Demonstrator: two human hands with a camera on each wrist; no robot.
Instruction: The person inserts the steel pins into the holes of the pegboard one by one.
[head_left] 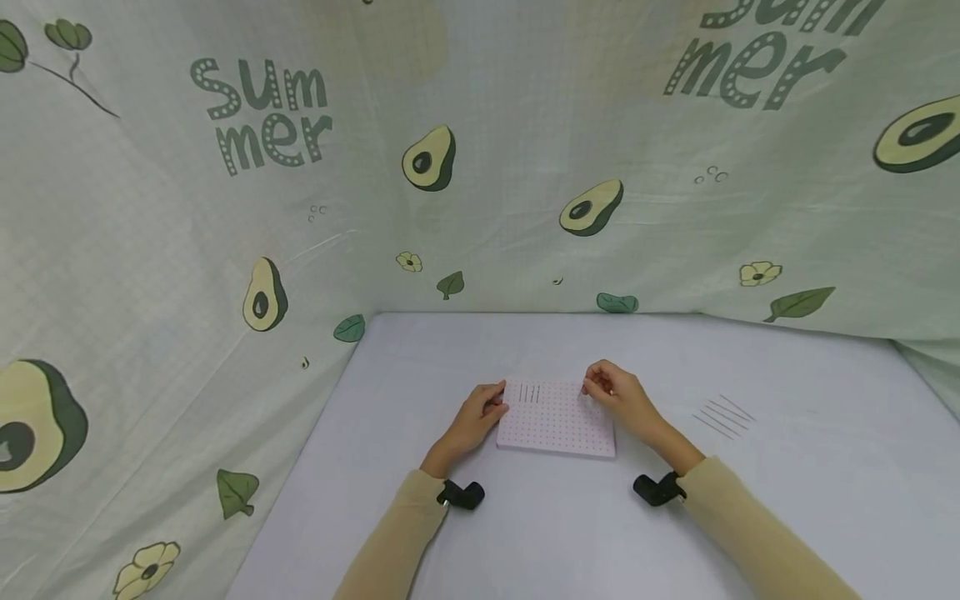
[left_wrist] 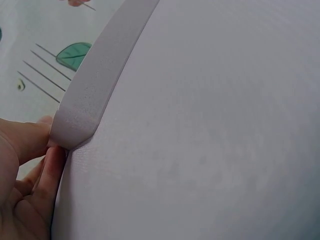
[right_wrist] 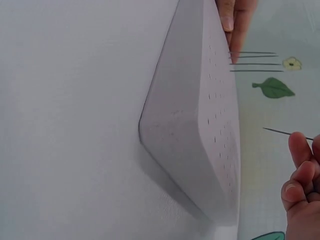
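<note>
A pale pink board with rows of small holes [head_left: 558, 425] lies on the table. Near its far left corner, several thin dark needles [head_left: 529, 393] stand upright in a row. My left hand [head_left: 477, 417] holds the board's left edge; in the left wrist view, the fingers [left_wrist: 50, 175] are bent against its side. Over the far right part of the board, my right hand [head_left: 615, 393] pinches a single thin needle [right_wrist: 276, 131] between thumb and fingertips. In the right wrist view its pointed end is apart from the board.
Several more needles [head_left: 724, 417] lie roughly side by side on the white table [head_left: 817, 483], right of the board. A printed avocado curtain [head_left: 510, 100] hangs behind and along the left side. Black wrist cameras [head_left: 463, 495] sit on both sleeves.
</note>
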